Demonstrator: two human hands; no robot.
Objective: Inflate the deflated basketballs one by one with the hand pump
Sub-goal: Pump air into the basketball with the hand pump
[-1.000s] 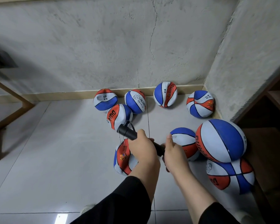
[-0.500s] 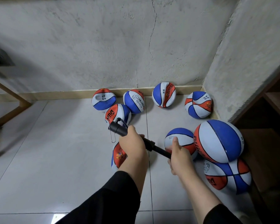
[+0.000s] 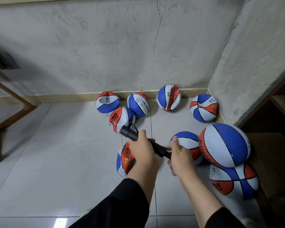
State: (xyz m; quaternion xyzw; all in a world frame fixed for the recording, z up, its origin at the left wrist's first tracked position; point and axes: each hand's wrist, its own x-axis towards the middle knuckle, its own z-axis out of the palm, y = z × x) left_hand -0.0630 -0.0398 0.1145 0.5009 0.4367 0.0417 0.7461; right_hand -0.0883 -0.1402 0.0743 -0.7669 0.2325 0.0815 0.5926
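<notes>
Against the skirting at the far wall, five limp basketballs (image 3: 139, 104) sit on the tiled floor (image 3: 56, 162), the leftmost pair touching a third just in front. Nearer, a flattened ball (image 3: 124, 160) lies partly under the left hand (image 3: 142, 151), whose fingers curl round the black hand pump (image 3: 144, 140), barrel slanting up-left. Just right, the right hand (image 3: 179, 156) grips the pump's lower end, thumb raised; what its fingers pinch is hidden. Behind it lies another soft ball (image 3: 187, 142), touching a full round basketball (image 3: 224, 144) that rests on a sagging one (image 3: 235, 182) beside a wooden shelf (image 3: 276, 112).
</notes>
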